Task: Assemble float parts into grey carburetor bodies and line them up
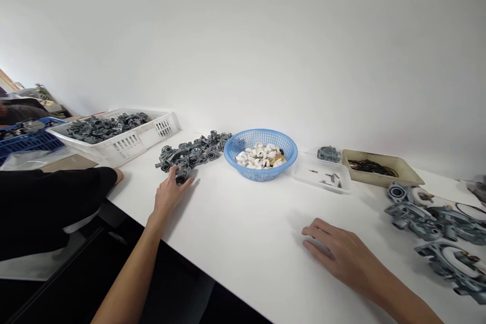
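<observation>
My left hand (169,195) reaches the near end of a heap of grey metal carburetor bodies (195,152). Its index finger and thumb are spread around the closest carburetor body (182,176), which rests on the table; whether they press on it is hard to see. My right hand (337,250) is over the white tabletop (243,233) with fingers loosely bent, thumb apart and nothing held. Beyond my hands, a blue basket (260,174) contains white curved parts (261,155). On the right lie several carburetor assemblies (413,217) with white pieces in them.
A white crate (132,144) of grey castings stands back left, with a blue crate (34,139) beyond. A clear tray (322,182) holds small metal pieces; a beige tray (402,172) holds dark rings. A co-worker's black sleeve (56,202) reaches in from the left. The wall rises behind.
</observation>
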Demonstrator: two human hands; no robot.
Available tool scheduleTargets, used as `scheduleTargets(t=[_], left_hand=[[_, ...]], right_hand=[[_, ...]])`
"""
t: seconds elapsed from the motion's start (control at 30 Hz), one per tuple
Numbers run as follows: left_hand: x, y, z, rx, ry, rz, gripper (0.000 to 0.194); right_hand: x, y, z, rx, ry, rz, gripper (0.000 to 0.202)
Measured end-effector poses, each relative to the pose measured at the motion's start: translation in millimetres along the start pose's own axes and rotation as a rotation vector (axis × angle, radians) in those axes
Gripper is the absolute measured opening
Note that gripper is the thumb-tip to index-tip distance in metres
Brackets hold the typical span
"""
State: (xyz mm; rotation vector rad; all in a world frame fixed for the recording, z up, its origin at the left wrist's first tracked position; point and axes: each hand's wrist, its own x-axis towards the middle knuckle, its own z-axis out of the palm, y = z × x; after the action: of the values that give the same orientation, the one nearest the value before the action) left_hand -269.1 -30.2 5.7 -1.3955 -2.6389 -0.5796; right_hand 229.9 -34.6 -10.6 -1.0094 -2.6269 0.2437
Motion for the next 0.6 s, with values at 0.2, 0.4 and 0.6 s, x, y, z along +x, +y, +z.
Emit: scheduleTargets(t=[0.2,0.4,0.6], left_hand=[[17.3,6.3,-9.8,0.003,0.015,-0.125,0.098],[29.7,10.4,-9.4,-0.016,-0.001,-0.181,0.095],[23.9,8.7,-2.8,-0.073,0.020,-0.172,0.081]], right_hand=[[1.3,-4.4,-3.9,0.008,-0.004,-0.012,0.026],[2.0,-8.3,-9.1,0.000,-0.039,0.010,0.026],[2.6,-10.2,-11.4,-0.006,-0.026,0.004,0.025]])
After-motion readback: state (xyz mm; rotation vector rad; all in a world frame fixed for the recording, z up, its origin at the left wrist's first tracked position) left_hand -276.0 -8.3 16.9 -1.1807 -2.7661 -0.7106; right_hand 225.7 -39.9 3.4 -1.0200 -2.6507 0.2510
